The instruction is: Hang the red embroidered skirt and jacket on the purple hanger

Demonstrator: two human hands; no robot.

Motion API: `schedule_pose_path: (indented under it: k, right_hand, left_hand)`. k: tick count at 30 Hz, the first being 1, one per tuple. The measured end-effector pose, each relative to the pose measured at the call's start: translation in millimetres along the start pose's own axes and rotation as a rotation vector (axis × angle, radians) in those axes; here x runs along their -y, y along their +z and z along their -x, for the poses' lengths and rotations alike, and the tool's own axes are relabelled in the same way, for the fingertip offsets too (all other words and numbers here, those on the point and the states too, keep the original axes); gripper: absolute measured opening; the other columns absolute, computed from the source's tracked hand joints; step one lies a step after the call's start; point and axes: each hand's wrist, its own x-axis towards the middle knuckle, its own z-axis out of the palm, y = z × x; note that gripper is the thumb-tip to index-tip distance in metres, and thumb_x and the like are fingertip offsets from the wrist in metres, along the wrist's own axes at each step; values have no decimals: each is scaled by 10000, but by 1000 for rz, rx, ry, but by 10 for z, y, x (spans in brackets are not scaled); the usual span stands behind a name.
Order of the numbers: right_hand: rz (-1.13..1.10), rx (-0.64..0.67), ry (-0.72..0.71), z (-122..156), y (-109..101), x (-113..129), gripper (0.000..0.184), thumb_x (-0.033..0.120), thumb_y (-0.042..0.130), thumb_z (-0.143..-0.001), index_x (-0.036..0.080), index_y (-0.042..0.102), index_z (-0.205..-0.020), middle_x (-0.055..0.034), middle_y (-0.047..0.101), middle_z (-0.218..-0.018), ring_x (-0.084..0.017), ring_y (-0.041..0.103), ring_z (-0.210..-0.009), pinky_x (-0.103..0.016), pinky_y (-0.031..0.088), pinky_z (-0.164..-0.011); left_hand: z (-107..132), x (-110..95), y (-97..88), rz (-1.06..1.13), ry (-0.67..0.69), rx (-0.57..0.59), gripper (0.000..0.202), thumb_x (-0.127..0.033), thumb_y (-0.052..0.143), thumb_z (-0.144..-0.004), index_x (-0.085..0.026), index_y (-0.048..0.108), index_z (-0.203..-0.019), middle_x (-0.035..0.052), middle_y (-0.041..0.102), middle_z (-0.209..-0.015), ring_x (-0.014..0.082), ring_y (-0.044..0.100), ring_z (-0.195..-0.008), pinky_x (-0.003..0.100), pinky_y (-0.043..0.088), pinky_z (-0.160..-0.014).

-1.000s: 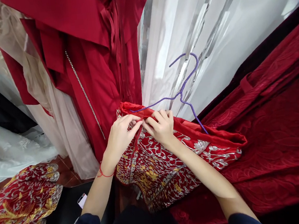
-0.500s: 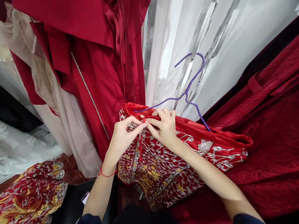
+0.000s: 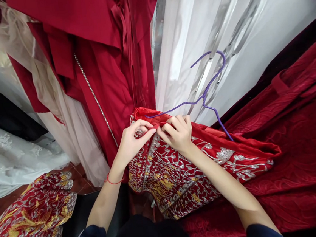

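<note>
A red garment (image 3: 187, 172) embroidered in silver and gold lies in front of me on a purple wire hanger (image 3: 208, 90), whose hook points up to the right. My left hand (image 3: 133, 142) and my right hand (image 3: 178, 133) meet at the garment's top edge. Both pinch the red fabric at the same spot near the collar, fingers closed. A thin red cord circles my left wrist. What sits exactly between the fingertips is too small to see.
Plain red dresses (image 3: 106, 63) and a cream tulle one hang at the back left. White curtains (image 3: 222, 31) hang behind the hanger. Dark red textured cloth (image 3: 299, 129) covers the right side. Another embroidered red piece (image 3: 32, 220) lies at lower left, white lace (image 3: 10, 154) above it.
The view has shifted slightly, so garment and hanger sit a little further right. My hands stay pinched together at the collar, with only small finger movements.
</note>
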Motion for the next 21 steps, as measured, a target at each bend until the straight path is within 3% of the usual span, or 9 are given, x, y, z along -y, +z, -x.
schedule_pose_path:
  k: [4, 7, 9, 13, 16, 18, 21]
  right_hand:
    - [38, 15, -52, 1, 7, -22, 280, 334, 598, -923, 215, 535, -678, -1, 502, -672, -169, 416, -698, -337, 236, -695]
    - [13, 73, -14, 16, 34, -36, 233, 307, 572, -949, 213, 545, -738, -9, 520, -704, -174, 430, -716, -340, 228, -695]
    - [14, 101, 29, 33, 62, -48, 216, 276, 557, -962, 211, 543, -756, -11, 530, -708, -173, 439, -711, -341, 230, -695]
    - [70, 118, 111, 62, 111, -69, 173, 266, 507, -987, 207, 567, -835, -18, 572, -709, -181, 473, -697, -341, 267, -689]
    - [108, 120, 161, 61, 108, -63, 151, 254, 488, -994, 182, 613, -1038, -40, 638, -774, -186, 514, -702, -337, 291, -690]
    - [139, 153, 162, 47, 86, -49, 235, 236, 472, -1000, 172, 609, -1180, -42, 662, -789, -186, 536, -706, -338, 296, -695]
    - [142, 215, 174, 8, 47, -24, 288, 230, 459, -1007, 190, 611, -1248, -34, 686, -787, -184, 568, -717, -336, 311, -708]
  left_hand:
    - [-93, 14, -109, -211, 195, 52, 159, -294, 658, -877, -199, 676, -1003, 22, 672, -898, 151, 616, -809, 283, 489, -791]
    - [-187, 88, -123, -341, 317, 181, 339, -309, 685, -859, -221, 617, -1180, 74, 651, -1157, 217, 617, -1068, 370, 475, -961]
    - [-225, 206, -75, -398, 352, 185, 499, -330, 689, -859, -238, 522, -1320, 97, 612, -1263, 240, 587, -1167, 409, 451, -1017]
    - [-169, 593, 106, -472, 348, -96, 662, -378, 701, -846, -196, 391, -1403, 100, 618, -1146, 232, 610, -1070, 413, 460, -999]
    - [-42, 847, 197, -452, 319, -292, 644, -395, 684, -850, -161, 393, -1375, 120, 591, -1121, 228, 603, -1030, 385, 489, -939]
    - [11, 901, 186, -444, 338, -339, 593, -381, 671, -853, -158, 431, -1347, 148, 568, -1179, 243, 588, -1080, 393, 484, -947]
    - [-53, 780, 74, -515, 426, -301, 494, -338, 660, -852, -198, 518, -1304, 157, 543, -1280, 287, 531, -1209, 451, 420, -1030]
